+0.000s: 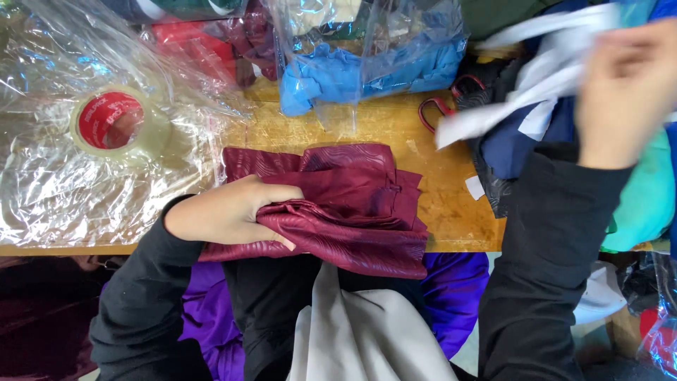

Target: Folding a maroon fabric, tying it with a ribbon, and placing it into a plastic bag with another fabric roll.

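Left hand [229, 212] gripped folded maroon cloth [338, 204], fingers tucked into the fold; right hand [624, 92] was blurred at white strips [536, 77], fingers' state unclear; tape roll [113, 123] nearby.

The scene is bright and evenly lit, with the light coming from above, and the colours look strong. The clear plastic sheet [63, 183] on the left throws much white glare from its wrinkles, and the plastic bag [367, 42] at the top also shines in small spots. Shadows are soft and short; a dark one lies under the folded maroon cloth [338, 204] near the table [451, 212] edge. The right hand [627, 92] and the white strips [536, 77] it holds are blurred by motion. The left hand [233, 212] is sharp. The lower corners are dim.
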